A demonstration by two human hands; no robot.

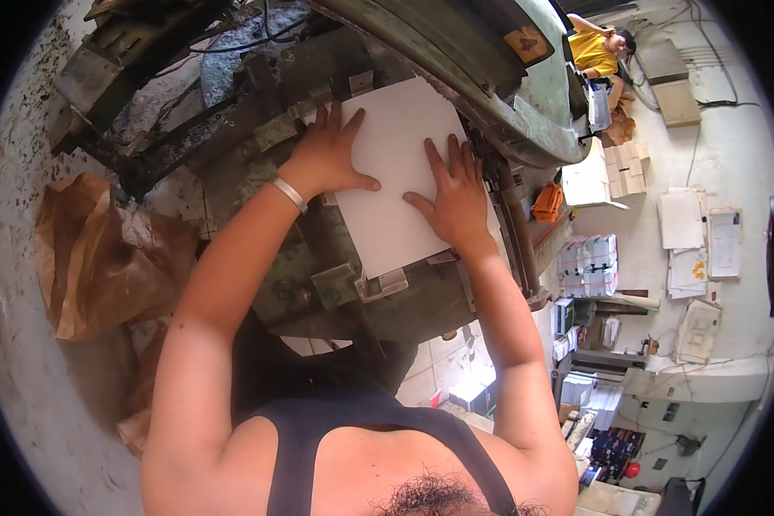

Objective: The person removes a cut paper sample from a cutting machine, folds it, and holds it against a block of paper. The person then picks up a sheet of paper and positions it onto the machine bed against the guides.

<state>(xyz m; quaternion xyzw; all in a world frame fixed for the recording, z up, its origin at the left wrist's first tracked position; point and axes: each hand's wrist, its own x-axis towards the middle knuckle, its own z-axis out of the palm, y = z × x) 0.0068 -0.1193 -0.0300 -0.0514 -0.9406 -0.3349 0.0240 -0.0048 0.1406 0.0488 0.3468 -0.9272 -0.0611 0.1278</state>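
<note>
A stack of white paper [393, 206] lies on the feed bed of a worn green machine [421, 305], its near edge against small metal guides [383, 284]. My left hand [325, 153] rests at the stack's left edge, fingers spread, a pale band round the wrist. On the right part of the sheets lies my right hand [456, 193], its fingers stretched forward and the thumb apart. Neither hand grips anything. How thick the stack is cannot be made out from above.
A curved green machine frame [525, 129] arches beyond the paper. Crumpled brown paper [82, 258] stands at the left by the wall. Right of the machine are an orange object [547, 202] and tied paper bundles [588, 267]. A person in a yellow shirt [592, 53] sits at the far right.
</note>
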